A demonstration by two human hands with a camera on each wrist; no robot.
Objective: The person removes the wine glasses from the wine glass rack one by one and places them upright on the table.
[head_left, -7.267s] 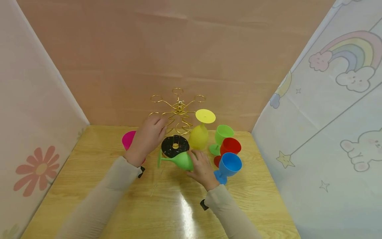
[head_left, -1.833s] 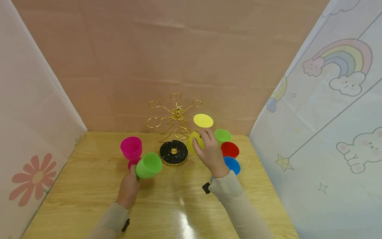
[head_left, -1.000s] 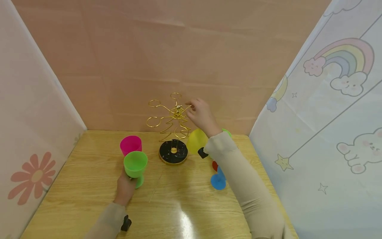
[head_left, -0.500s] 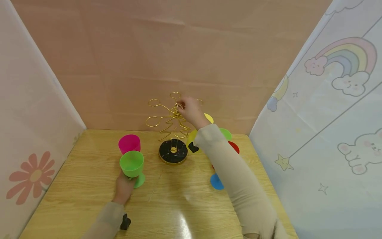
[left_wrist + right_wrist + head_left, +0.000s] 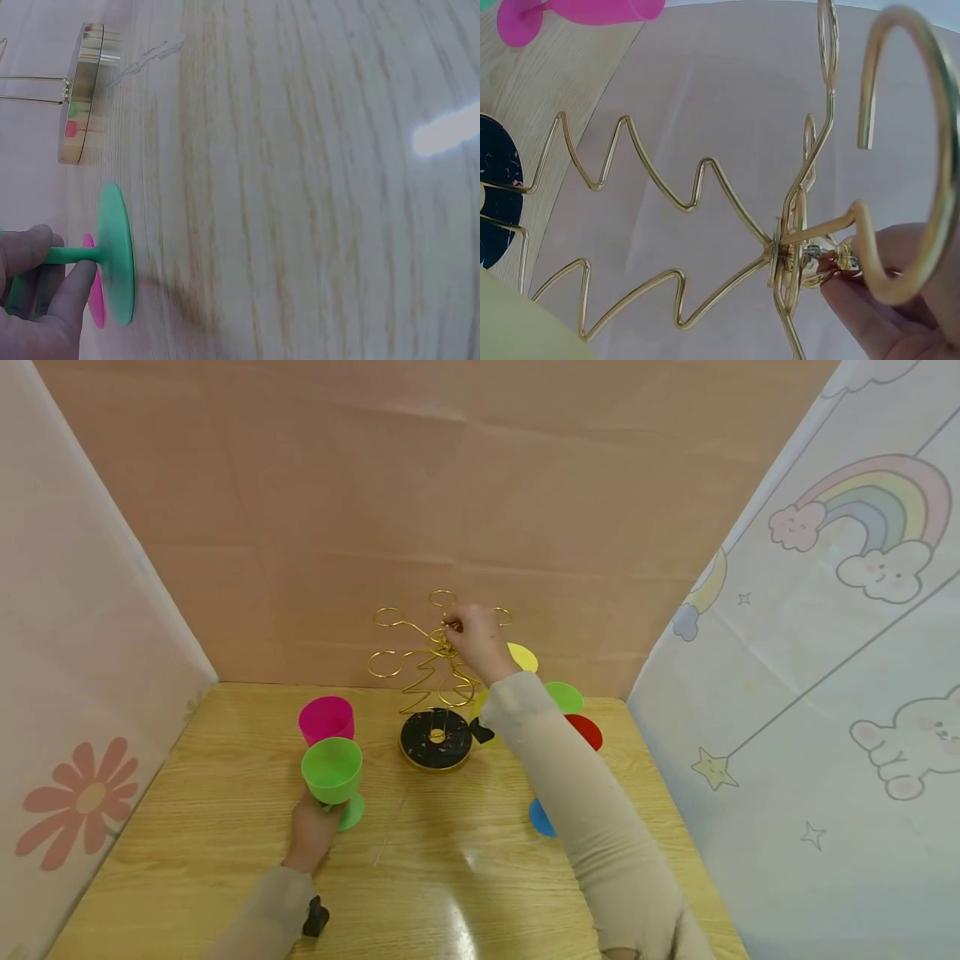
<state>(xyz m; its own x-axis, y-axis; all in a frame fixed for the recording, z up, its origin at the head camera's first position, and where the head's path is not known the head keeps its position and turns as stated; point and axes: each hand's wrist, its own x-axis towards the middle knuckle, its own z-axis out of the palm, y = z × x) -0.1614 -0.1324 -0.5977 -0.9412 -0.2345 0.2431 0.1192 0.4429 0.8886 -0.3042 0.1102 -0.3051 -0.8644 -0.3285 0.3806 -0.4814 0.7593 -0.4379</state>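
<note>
My left hand grips the stem of a light green goblet, which stands upright at the left. In the left wrist view, finger and thumb pinch the stem just above its round foot, at the tabletop. Directly behind it is a pink goblet. My right hand is at the top of a gold wire goblet rack with looped arms and a black round base. In the right wrist view, its fingertips pinch the small shiny gold knob at the rack's centre.
Right of the rack, a yellow goblet stands upside down, partly behind my right sleeve. Beyond it are another green goblet, a red goblet and a blue goblet, mostly hidden by that arm. A pink backdrop rises behind.
The green goblet passed from my right hand to my left and now stands upright at the left. My right hand moved from the yellow goblet up to the rack's knob.
</note>
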